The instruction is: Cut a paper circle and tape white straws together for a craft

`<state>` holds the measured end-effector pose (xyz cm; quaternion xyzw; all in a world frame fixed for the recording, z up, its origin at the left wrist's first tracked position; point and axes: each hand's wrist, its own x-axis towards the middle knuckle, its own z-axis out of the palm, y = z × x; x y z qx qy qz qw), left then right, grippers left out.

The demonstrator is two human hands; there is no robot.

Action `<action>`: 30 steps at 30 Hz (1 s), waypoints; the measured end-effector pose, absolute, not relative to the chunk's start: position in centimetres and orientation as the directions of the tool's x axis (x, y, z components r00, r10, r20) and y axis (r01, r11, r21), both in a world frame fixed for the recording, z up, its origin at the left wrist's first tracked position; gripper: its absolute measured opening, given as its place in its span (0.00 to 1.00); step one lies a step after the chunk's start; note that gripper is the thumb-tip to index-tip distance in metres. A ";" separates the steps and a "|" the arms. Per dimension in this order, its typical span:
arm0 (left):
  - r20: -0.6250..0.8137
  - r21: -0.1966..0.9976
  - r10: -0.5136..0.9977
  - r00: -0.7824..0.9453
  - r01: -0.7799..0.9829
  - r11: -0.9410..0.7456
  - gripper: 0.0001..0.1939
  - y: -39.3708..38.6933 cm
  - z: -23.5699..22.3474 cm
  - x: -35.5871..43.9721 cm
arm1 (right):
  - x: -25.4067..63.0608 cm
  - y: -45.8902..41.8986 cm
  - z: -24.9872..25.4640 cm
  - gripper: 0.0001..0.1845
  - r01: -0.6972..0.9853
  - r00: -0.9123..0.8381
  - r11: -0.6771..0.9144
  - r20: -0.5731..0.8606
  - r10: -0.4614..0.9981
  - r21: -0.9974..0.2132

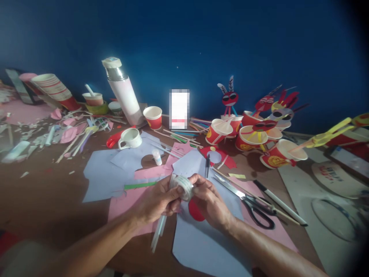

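A roll of clear tape [186, 187] is gripped between the fingers and thumb of my left hand [164, 198]. Several thin white straws [159, 232] run beneath that same hand, their lower ends sticking out below it; whether the fingers clasp them too, I cannot tell. From the other side, my right hand [209, 198] pinches at the roll's right edge, fingers closed. Under my right hand lies a red paper piece [196, 211], partly covered. Blue paper [210, 246] and pink paper [127, 211] spread below both hands. A green strip [140, 185] reaches toward my left hand.
Black-handled scissors [249, 204], a black pen [208, 166] and a white marker [279, 202] lie on the right. Decorated paper cups [250, 139] stand behind them. Farther back are a mug [130, 138], a thermos [124, 94] and stacked cups [56, 90]. Scraps [72, 132] litter the left.
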<state>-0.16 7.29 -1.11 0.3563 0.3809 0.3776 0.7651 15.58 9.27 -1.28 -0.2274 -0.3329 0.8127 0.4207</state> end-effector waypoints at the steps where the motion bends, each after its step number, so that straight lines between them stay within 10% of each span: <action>1: -0.316 0.833 0.850 0.421 -0.305 0.461 0.16 7.3 -1.1 -0.1 | 15.6 9.2 -1.2 0.01 -0.531 -0.539 -0.426 -0.096 0.837 -0.733; 30: -0.344 0.816 0.835 0.430 -0.303 0.492 0.17 7.4 -1.2 -0.2 | 15.6 9.0 -1.6 0.03 -0.532 -0.531 -0.444 -0.125 0.838 -0.721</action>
